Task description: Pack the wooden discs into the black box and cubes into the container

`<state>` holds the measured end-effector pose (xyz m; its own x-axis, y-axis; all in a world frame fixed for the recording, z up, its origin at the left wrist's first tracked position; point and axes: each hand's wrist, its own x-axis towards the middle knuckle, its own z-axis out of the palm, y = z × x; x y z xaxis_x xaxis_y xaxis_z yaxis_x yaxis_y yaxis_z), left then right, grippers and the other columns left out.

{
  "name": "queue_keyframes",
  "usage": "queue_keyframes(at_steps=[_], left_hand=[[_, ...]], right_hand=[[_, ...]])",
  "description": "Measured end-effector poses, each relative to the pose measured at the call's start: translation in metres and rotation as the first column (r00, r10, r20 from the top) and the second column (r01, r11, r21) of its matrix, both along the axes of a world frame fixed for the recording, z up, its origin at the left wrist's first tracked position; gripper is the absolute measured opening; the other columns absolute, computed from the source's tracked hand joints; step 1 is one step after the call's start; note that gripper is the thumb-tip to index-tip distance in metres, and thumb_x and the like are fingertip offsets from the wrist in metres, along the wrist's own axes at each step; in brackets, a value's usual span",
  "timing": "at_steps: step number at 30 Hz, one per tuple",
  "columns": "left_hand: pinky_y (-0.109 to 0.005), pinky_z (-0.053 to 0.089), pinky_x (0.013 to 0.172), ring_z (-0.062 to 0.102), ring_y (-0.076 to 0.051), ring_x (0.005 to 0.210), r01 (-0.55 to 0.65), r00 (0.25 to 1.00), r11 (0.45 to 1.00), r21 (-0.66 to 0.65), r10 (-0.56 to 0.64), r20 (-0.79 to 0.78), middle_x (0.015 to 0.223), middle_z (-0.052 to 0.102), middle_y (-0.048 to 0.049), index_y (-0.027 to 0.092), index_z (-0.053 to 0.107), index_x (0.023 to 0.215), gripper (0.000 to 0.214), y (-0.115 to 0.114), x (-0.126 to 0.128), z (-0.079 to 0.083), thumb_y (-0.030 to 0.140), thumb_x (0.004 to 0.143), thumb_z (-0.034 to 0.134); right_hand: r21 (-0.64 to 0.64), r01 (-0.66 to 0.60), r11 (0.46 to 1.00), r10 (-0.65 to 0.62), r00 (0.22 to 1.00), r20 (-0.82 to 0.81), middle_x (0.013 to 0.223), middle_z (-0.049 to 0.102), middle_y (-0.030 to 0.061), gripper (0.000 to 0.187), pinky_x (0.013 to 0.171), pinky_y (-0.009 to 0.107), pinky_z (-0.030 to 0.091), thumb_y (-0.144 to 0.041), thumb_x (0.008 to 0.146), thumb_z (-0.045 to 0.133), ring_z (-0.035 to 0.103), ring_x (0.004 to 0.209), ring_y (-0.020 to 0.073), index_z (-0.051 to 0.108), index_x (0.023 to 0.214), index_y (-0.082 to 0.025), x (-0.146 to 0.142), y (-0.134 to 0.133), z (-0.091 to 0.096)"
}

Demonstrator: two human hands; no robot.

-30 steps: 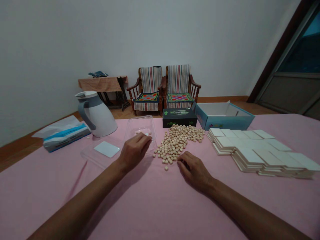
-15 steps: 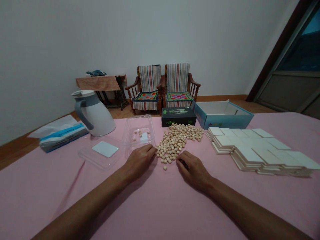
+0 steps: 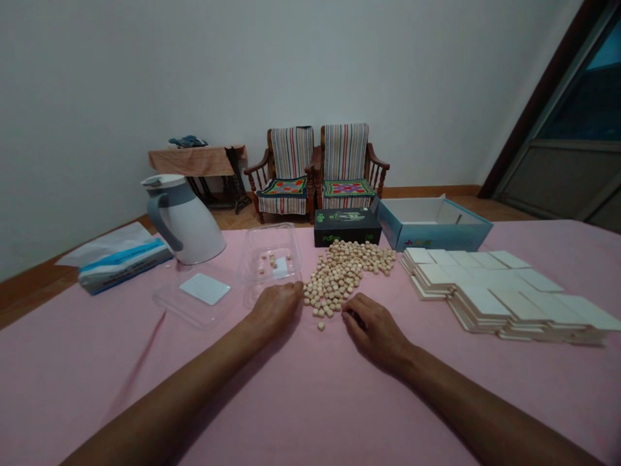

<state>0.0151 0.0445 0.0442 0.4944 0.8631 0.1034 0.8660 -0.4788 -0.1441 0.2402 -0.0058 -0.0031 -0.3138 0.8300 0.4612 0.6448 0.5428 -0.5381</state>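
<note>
Flanking the wooden pieces (image 3: 336, 278) at their near edge, hands (image 3: 277, 308) curl apart, grip unclear; open cloth (image 3: 315, 401) separates forearms (image 3: 194, 378).

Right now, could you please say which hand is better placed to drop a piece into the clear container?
Most likely the left hand: it is beside the pile of wooden pieces, close to the clear container. The right hand, by the pile's right edge, is farther away.

Pale beige pieces (image 3: 337, 277), colourless clear tub (image 3: 253, 249), plain pink cloth (image 3: 310, 395), black box (image 3: 347, 228) with green print, light blue box (image 3: 434, 237) with white inside, creamy white tiles (image 3: 485, 278), white jug (image 3: 198, 230) with grey handle (image 3: 158, 221), striped chair covers (image 3: 292, 153), multicoloured patterned seat pads (image 3: 349, 188)
</note>
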Motion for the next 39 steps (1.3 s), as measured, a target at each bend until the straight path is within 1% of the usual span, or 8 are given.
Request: queue_keyframes(at_steps=[3,9,13,19,25,31,35,39], left_hand=[[-0.03,0.046,0.059,0.067,-0.024,0.069,-0.072,0.997,0.997,-0.033,0.073,0.003,0.076,0.069,-0.0113,0.015,0.06,0.088,0.02,0.002,0.005,-0.008,0.019,0.089,0.041],[-0.029,0.044,0.06,0.066,-0.021,0.07,-0.064,0.997,0.998,-0.016,0.065,0.035,0.081,0.069,-0.0104,0.016,0.057,0.089,0.019,-0.004,0.005,-0.009,0.022,0.091,0.039],[-0.025,0.041,0.057,0.064,-0.017,0.067,0.021,0.992,0.994,0.106,-0.034,0.119,0.082,0.069,-0.0075,0.017,0.056,0.089,0.014,-0.007,-0.001,0.012,0.026,0.089,0.046],[-0.027,0.042,0.061,0.06,-0.017,0.07,-0.064,0.952,0.93,0.361,-0.051,0.301,0.083,0.065,-0.0064,0.018,0.055,0.103,0.023,0.009,-0.015,0.05,0.036,0.094,0.044],[-0.025,0.045,0.066,0.062,-0.015,0.077,0.143,0.968,0.988,0.058,-0.152,0.2,0.091,0.063,-0.0051,0.018,0.058,0.09,0.017,0.0,-0.001,0.015,0.024,0.093,0.043],[-0.026,0.045,0.068,0.062,-0.017,0.08,0.071,0.963,0.993,-0.092,-0.045,0.264,0.09,0.061,-0.005,0.018,0.057,0.086,0.013,-0.004,0.007,-0.014,0.027,0.09,0.049],[-0.025,0.044,0.066,0.06,-0.015,0.076,0.112,0.948,0.99,-0.086,-0.08,0.307,0.089,0.06,-0.0034,0.018,0.057,0.086,0.008,-0.005,0.002,-0.01,0.024,0.087,0.052],[-0.024,0.043,0.061,0.056,-0.011,0.067,0.141,0.914,0.987,0.08,-0.16,0.372,0.091,0.059,-0.0031,0.018,0.057,0.09,0.013,0.0,-0.007,0.016,0.029,0.09,0.049]], right_hand=[[0.001,-0.001,1.0,0.001,1.0,0.002,0.083,0.055,0.0044,0.011,0.071,0.029,0.042,-0.014,0.089,0.045,0.052,0.077,0.0163,0.054,0.085,-0.019,0.0,0.0,0.001],[0.014,-0.007,1.0,0.006,1.0,0.004,0.083,0.055,0.0043,0.012,0.07,0.029,0.043,-0.014,0.089,0.044,0.052,0.077,0.0164,0.054,0.085,-0.019,0.0,0.001,0.001],[0.014,-0.005,1.0,0.005,1.0,0.022,0.083,0.055,0.0047,0.012,0.07,0.029,0.043,-0.013,0.089,0.044,0.051,0.077,0.0166,0.053,0.085,-0.019,0.0,0.001,0.0],[0.016,-0.002,1.0,0.002,0.999,0.032,0.083,0.054,0.0045,0.011,0.071,0.029,0.042,-0.013,0.088,0.045,0.051,0.078,0.0167,0.054,0.085,-0.019,-0.001,0.001,0.0],[0.013,-0.004,1.0,0.003,1.0,0.025,0.084,0.055,0.0045,0.011,0.07,0.029,0.043,-0.012,0.088,0.045,0.051,0.078,0.0165,0.053,0.084,-0.02,-0.001,0.001,0.001],[0.021,-0.001,1.0,0.0,0.999,0.032,0.083,0.054,0.0047,0.012,0.069,0.029,0.043,-0.013,0.089,0.044,0.051,0.077,0.0167,0.051,0.082,-0.02,-0.001,0.001,0.0],[0.032,-0.001,0.999,0.0,1.0,0.028,0.083,0.055,0.0046,0.012,0.07,0.029,0.043,-0.012,0.087,0.045,0.051,0.077,0.0167,0.053,0.084,-0.02,-0.001,0.001,-0.001],[0.02,-0.002,1.0,0.001,0.999,0.037,0.083,0.055,0.0047,0.012,0.07,0.029,0.044,-0.012,0.087,0.045,0.052,0.078,0.0169,0.054,0.086,-0.02,-0.001,0.001,-0.001]])
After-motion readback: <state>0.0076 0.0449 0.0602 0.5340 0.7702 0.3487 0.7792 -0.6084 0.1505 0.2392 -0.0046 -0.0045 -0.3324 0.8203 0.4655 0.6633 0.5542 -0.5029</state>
